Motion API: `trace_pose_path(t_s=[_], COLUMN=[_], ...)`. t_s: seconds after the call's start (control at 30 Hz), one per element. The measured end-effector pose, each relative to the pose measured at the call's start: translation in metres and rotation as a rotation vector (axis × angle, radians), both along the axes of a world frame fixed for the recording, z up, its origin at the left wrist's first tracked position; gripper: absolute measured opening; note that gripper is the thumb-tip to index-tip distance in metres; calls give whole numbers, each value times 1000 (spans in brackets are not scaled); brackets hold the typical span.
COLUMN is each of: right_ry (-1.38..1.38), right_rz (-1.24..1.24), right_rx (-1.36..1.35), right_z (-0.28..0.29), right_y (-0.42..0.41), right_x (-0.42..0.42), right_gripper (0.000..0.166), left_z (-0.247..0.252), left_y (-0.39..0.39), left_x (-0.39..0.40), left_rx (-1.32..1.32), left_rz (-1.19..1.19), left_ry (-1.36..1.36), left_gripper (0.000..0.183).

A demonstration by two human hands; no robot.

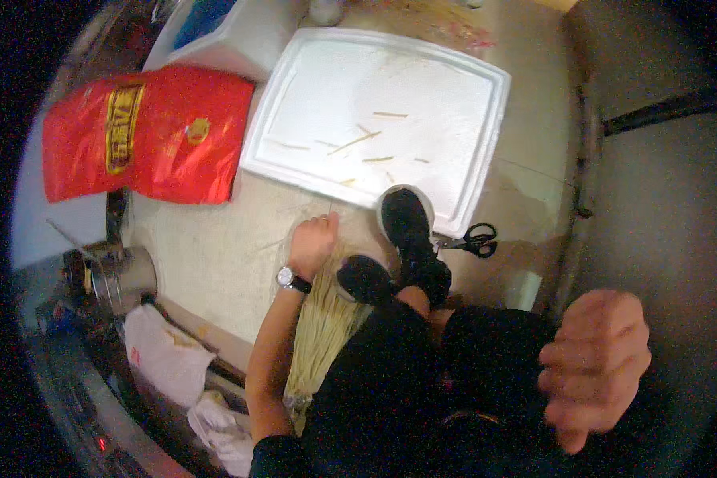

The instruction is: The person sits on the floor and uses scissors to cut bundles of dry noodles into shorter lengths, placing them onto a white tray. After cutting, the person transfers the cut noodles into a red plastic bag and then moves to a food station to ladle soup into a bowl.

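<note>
My left hand (313,242), with a watch (285,276) on its wrist, is low over the floor near the front edge of a white foam lid (370,77). Its fingers are curled, and a faint thin line rises by the fingertips; whether they grip it is unclear. A bundle of long, pale straw-like strands (328,322) lies under that forearm and beside my leg. Several short tan strips (377,159) are scattered on the lid. Off to the right, my right hand (597,364) is raised, blurred, its fingers curled; I cannot see whether anything is inside.
One black shoe (405,218) overlaps the lid's front edge; black-handled scissors (479,241) lie close by. A red plastic bag (155,134) bearing writing is at the left, near a white container (257,45). Below it are a metal cylinder (137,275) and pale cloths (167,352).
</note>
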State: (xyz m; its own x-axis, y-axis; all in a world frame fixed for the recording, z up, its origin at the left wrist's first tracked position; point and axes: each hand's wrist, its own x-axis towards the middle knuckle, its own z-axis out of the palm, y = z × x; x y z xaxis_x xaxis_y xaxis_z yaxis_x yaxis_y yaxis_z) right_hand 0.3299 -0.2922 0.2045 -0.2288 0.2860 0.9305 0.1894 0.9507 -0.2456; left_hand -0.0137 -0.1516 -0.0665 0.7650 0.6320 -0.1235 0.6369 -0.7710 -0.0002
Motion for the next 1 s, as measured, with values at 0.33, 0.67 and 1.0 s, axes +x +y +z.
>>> trace_pose_path(t_s=[0.33, 0.67, 1.0], right_ry=[48, -372, -689], right_rz=[-95, -873, -960], right_rx=[-852, -913, -1391], right_z=[-104, -320, -364], right_y=[11, -50, -158], right_x=[-77, -54, -28], right_gripper=[8, 25, 65], left_z=[9, 53, 51], left_y=[-197, -180, -87], left_x=[-191, -198, -134], left_rx=[-167, -528, -473], left_rz=[837, 1020, 919], left_ry=[-279, -670, -952], left_gripper=[24, 35, 30])
